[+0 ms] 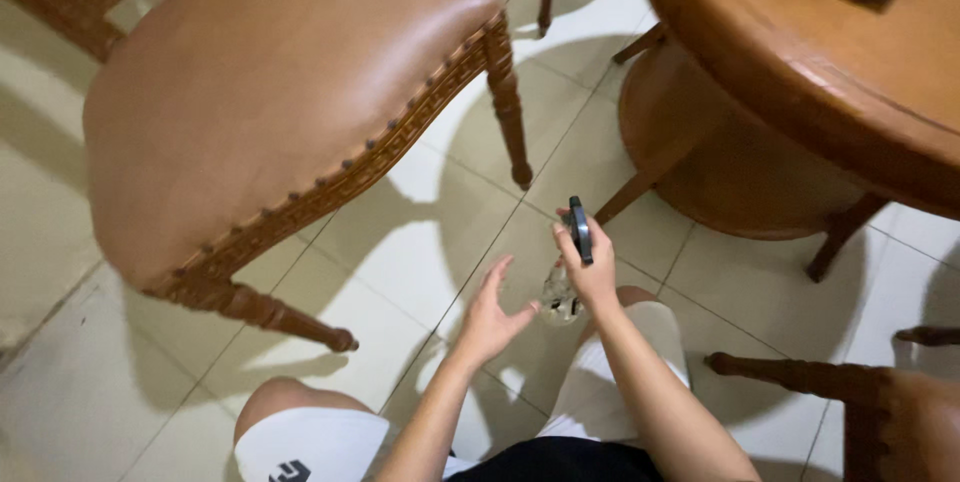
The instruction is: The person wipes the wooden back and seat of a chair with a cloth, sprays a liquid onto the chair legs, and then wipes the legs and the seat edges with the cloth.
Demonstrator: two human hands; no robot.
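**Dark handle pinched above a clear object**

Knees in white shorts (310, 442) frame the bottom of our view, and just beyond them our right hand (590, 267) is closed on a slim dark handle (579, 229), thumb and fingers pinching it upright. Directly below that grip sits a small clear, glassy object (560, 297); whether it hangs from the handle we cannot tell. Our left hand (490, 317) hovers just left of the grip, fingers spread wide, holding nothing. Up and left stands the leather-seated chair (270, 92); up and right, the round wooden table (800, 72). We judge the pinch light: a slip would drop the clear piece onto hard tile (420, 232), where it could crack
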